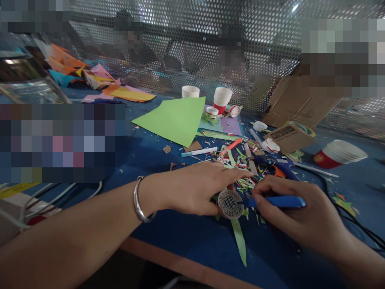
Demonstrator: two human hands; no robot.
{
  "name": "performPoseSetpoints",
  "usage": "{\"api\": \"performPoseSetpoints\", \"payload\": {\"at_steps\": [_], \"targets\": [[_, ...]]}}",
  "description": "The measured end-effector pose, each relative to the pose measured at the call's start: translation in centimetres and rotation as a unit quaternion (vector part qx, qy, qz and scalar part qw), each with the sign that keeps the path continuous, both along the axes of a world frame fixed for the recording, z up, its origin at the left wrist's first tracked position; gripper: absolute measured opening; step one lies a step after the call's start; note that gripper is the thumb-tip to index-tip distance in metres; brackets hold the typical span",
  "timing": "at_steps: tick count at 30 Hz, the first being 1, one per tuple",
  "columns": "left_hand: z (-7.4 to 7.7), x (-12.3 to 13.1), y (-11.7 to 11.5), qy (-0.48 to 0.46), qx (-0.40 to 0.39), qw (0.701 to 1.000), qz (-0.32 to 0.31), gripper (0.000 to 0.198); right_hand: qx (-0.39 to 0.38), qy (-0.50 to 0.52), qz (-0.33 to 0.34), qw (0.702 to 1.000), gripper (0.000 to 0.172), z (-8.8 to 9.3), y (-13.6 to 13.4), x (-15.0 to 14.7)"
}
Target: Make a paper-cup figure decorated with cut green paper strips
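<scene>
A small round disc (230, 204), pale with a dark crosshatched middle and dark marks around its rim, is steadied at its left edge by my left hand (207, 186). The thumb and fingers of that hand close on the disc, while another finger reaches out to the right. Wrapped around a blue marker (284, 201), my right hand (296, 206) keeps the tip at the disc's right side. A long green paper strip (240, 243) comes out below the disc, like a stem. More green bits show around it, partly hidden by my left hand.
Paper scraps (245, 182) litter the blue table (168, 241). Beyond lie a green sheet (177, 120), a white marker (200, 151), an orange pen (231, 147) and scissors (281, 166). Stacked paper cups (222, 98) stand behind; another stack (339, 154) and black cables (349, 212) are right.
</scene>
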State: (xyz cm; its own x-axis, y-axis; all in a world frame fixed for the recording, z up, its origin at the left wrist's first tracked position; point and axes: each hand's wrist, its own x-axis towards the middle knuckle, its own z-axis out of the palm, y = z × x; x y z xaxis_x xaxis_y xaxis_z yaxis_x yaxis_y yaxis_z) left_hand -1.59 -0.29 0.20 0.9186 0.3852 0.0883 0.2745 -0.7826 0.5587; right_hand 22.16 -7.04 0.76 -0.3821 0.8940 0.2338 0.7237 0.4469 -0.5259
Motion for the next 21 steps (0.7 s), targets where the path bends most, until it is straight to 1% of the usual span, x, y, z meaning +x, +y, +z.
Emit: {"api": "performPoseSetpoints", "payload": {"at_steps": [7,12,21], "targets": [[-0.01,0.01,0.04,-0.001,0.005,1.0,-0.002,0.083,0.025,-0.004,0.003,1.0,0.016,-0.11,0.05,0.1],[0.26,-0.01,-0.05,0.002,0.0,1.0,0.0,0.081,0.026,-0.009,-0.001,1.0,0.017,-0.02,0.17,-0.05],[0.18,0.0,-0.09,0.001,0.0,1.0,0.001,0.082,0.045,-0.013,-0.008,0.999,0.017,-0.34,0.1,-0.02]]}}
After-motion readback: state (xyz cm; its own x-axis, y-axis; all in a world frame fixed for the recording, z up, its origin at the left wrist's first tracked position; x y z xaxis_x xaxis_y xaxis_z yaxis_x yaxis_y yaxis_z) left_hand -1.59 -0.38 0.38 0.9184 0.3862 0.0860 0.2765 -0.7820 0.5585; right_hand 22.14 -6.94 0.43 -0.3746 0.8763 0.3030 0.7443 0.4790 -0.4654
